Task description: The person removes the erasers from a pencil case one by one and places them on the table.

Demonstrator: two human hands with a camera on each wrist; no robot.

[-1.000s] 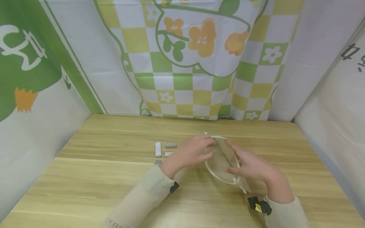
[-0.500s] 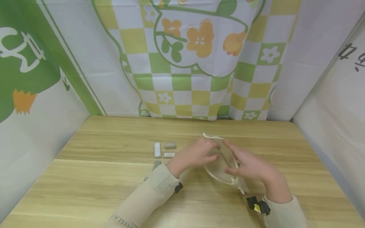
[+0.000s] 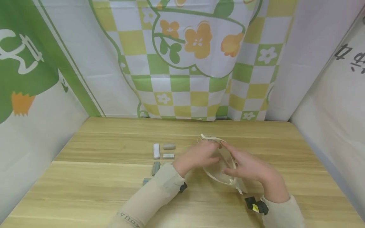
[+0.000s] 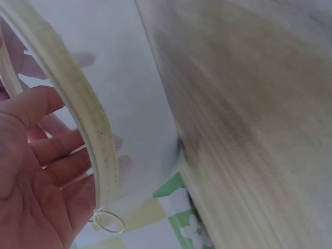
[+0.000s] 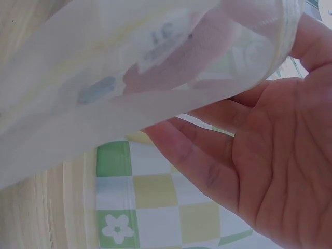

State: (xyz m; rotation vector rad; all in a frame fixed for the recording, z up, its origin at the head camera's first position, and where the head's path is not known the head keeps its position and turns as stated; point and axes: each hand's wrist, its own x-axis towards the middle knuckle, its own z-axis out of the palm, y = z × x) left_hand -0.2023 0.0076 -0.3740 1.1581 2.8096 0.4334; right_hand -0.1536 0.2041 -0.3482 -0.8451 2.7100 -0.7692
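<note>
A translucent pouch with a pale zip edge stands with its mouth spread, right of the table's middle. My left hand reaches into that mouth; in the left wrist view its loosely bent fingers show nothing in their grasp. My right hand holds the pouch's right side, the thumb at the opening and the other fingers against the wall. Through the cloudy wall in the right wrist view I see a small blue-grey piece and a white piece with dark print, both blurred.
Left of the pouch lie several small blocks: a white block, a grey block, a small pale block, a darker grey block and a blue-grey one partly behind the left sleeve. A patterned curtain hangs at the back.
My left hand has moved slightly right and deeper into the pouch, uncovering more of the blocks. The right hand keeps its hold on the pouch. The head view has shifted a little.
</note>
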